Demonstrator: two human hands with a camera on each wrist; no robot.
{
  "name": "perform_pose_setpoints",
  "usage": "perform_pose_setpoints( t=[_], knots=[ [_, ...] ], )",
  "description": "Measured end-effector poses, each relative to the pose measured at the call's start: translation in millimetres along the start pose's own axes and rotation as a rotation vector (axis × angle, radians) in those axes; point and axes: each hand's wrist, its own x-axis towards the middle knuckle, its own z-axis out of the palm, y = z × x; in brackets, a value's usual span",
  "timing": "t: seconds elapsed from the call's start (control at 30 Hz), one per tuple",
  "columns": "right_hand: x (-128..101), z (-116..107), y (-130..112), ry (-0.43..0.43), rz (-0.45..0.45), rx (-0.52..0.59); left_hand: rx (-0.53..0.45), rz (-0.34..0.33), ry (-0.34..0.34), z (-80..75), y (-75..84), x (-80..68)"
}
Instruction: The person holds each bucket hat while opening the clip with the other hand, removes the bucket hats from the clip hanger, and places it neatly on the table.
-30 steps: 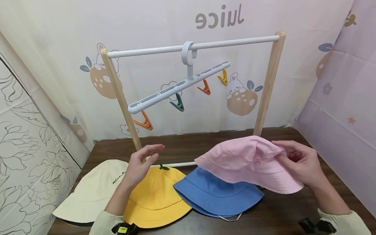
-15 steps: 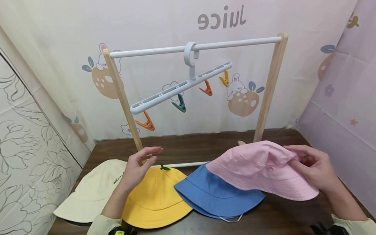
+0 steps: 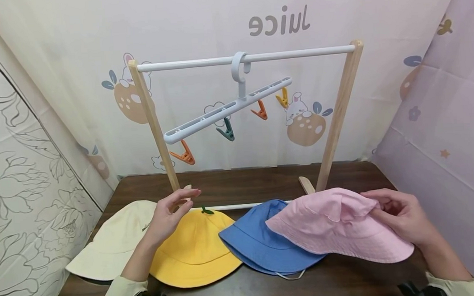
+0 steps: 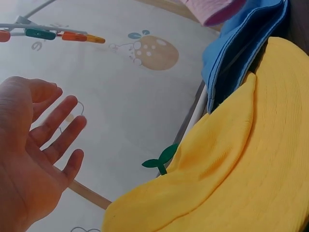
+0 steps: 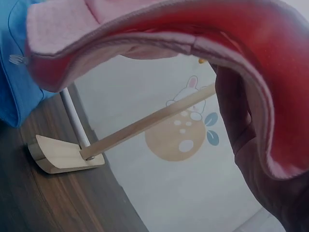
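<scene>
My right hand (image 3: 402,215) pinches the side of a pink bucket hat (image 3: 335,223), whose left brim overlaps the blue hat (image 3: 263,241). From the right wrist view the pink hat's underside (image 5: 289,96) shows, with the fingers partly behind its brim. Over the yellow hat (image 3: 194,245) with a green leaf on top, my left hand (image 3: 168,215) is raised, fingers loosely bent and holding nothing. The left wrist view shows that same hand (image 4: 43,140) apart from the yellow hat's crown. A cream hat (image 3: 116,241) lies at the far left, partly hidden by the left forearm.
Behind the hats stands a wooden rack with a white top rail (image 3: 191,64). A light grey hanger (image 3: 226,110) hooks onto the rail, carrying several coloured clips, among them a green one (image 3: 225,130). The rack's wooden foot (image 5: 63,157) rests on the dark table (image 3: 246,292).
My right hand has carried the pink hat to the right and down, uncovering more of the blue hat's crown. The left hand has drifted slightly left and down, still holding nothing.
</scene>
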Motion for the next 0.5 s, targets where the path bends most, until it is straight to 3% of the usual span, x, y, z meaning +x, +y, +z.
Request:
perform_pose_setpoints(
  t=[0.2, 0.5],
  knots=[
    [-4, -4, 3, -0.032, 0.010, 0.033, -0.003, -0.009, 0.003, -5.6, 1.0, -4.2],
    [-10, -15, 22, -0.068, 0.098, 0.103, 0.004, -0.016, 0.013, -10.1, -0.4, -7.9]
  ],
)
